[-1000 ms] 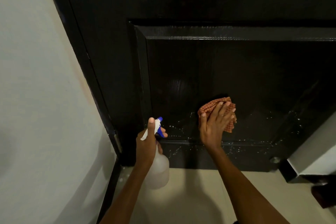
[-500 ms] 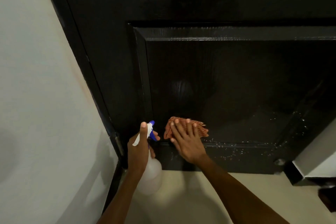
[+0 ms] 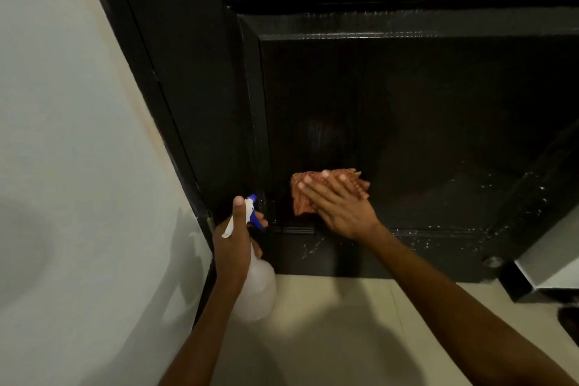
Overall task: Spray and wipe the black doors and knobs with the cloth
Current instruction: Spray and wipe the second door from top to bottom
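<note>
Right hand [image 3: 341,210] flat, fingers straight and spread, pressing orange checked cloth [image 3: 305,197] against black door [image 3: 407,135] — low in recessed panel, near its bottom-left corner. Left hand [image 3: 233,244] curled round neck of white spray bottle [image 3: 255,288], forefinger on blue trigger, just beside door's left edge. White droplets speckle door's bottom rail — denser toward bottom-right corner.

Cream floor [image 3: 344,338] — black door [image 3: 407,122] above

One door [image 3: 407,103], one cloth [image 3: 302,197], one spray bottle [image 3: 257,288], two hands [image 3: 341,208]
</note>
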